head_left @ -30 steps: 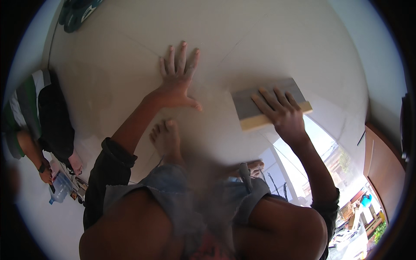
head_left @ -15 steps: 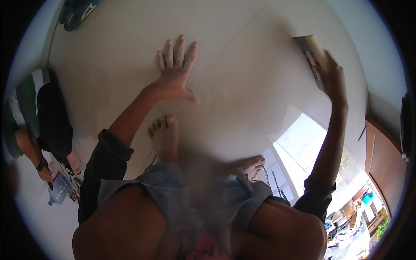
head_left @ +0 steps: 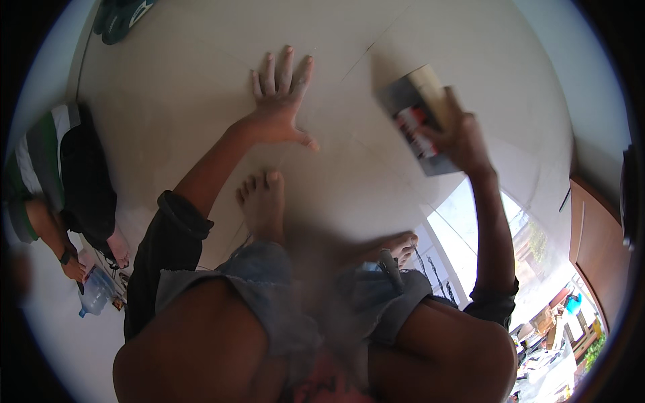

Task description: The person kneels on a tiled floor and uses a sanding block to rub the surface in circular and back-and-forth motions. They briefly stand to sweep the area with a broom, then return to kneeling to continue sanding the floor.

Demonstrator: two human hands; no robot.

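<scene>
My left hand point(head_left: 277, 111) lies flat on the pale glossy tiled floor point(head_left: 195, 121), its fingers spread and whitened with dust. My right hand point(head_left: 463, 142) grips a wide putty blade point(head_left: 401, 95) by its pale wooden back edge. The putty blade has a grey metal face with a red, white and dark label, partly covered by my fingers. It slants over the floor to the right of my left hand, slightly smeared by motion. I cannot tell whether its edge touches the tiles. Dark joint lines point(head_left: 369, 48) run between the tiles.
My bare feet point(head_left: 264, 205) stand close below my hands. At left, a co-worker's arm point(head_left: 50, 232) is by a blue water bottle point(head_left: 99, 292). A dark green object point(head_left: 121, 20) sits at the upper left. Brown wooden panel point(head_left: 594, 248) and heaped clutter point(head_left: 554, 336) are at right.
My right hand has swept the putty blade leftward, and its labelled face now shows more fully. My left hand stays spread on the floor. The whole view has shifted slightly.
</scene>
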